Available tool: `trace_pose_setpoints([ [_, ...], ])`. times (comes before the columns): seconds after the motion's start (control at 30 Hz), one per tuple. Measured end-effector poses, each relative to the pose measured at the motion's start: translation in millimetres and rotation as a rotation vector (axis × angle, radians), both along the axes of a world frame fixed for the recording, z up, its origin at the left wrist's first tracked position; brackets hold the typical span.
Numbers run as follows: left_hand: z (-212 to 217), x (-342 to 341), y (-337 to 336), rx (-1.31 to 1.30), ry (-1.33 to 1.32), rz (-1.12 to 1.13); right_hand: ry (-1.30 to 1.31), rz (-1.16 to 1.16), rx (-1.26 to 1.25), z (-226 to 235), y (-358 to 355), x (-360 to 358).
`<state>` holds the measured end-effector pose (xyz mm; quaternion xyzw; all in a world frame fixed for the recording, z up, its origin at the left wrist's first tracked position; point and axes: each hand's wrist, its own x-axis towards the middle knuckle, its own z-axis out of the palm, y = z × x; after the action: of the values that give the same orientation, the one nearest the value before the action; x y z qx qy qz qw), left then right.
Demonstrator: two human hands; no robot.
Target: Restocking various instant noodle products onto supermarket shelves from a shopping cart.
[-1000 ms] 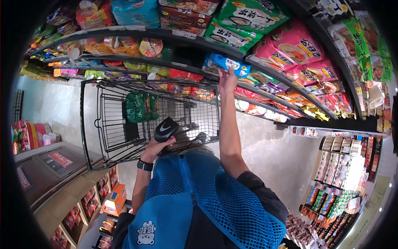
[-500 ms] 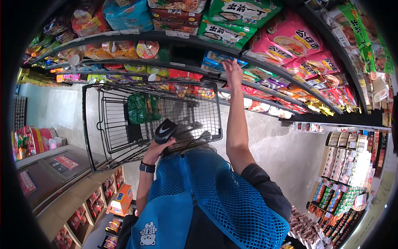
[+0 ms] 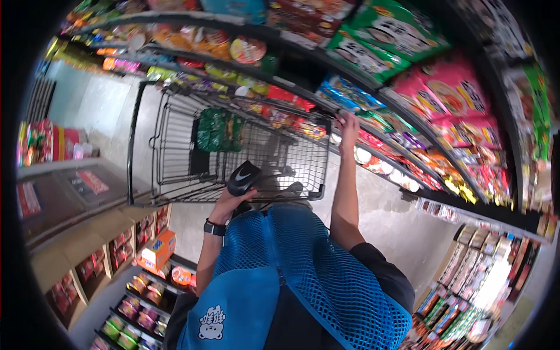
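My left hand (image 3: 233,199), with a black watch on its wrist, is closed around a black rounded object (image 3: 244,178) with a white curved mark; its kind is unclear. This is beside the near side of a black wire shopping cart (image 3: 291,143). A green-wrapped pack (image 3: 219,130) lies inside the cart. My right hand (image 3: 348,123) is at the cart's far right corner, close to the lower shelf edge, fingers loosely bent and blurred, with nothing visible in them. Blue noodle packs (image 3: 350,92) sit on the shelf just above it.
Shelving (image 3: 373,96) crosses the far side, holding green noodle multipacks (image 3: 396,32), pink ones (image 3: 449,93) and cup noodles (image 3: 248,50). To the left stands a counter (image 3: 102,184) over red goods, with an orange box (image 3: 157,249). Another stocked rack (image 3: 478,274) is at right.
My right hand has dropped from the blue packs to the cart's corner by the lower shelf edge. My view has turned, tilting the shelves. The left hand keeps hold of the black object.
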<state>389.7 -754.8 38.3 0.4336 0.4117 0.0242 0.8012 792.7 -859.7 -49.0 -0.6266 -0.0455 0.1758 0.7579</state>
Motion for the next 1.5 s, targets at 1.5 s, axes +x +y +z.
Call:
trace_pose_setpoints([
  [1.5,-19,-51,50,0.024,-0.053,-0.173,0.795,0.442,0.194,6,4,-216],
])
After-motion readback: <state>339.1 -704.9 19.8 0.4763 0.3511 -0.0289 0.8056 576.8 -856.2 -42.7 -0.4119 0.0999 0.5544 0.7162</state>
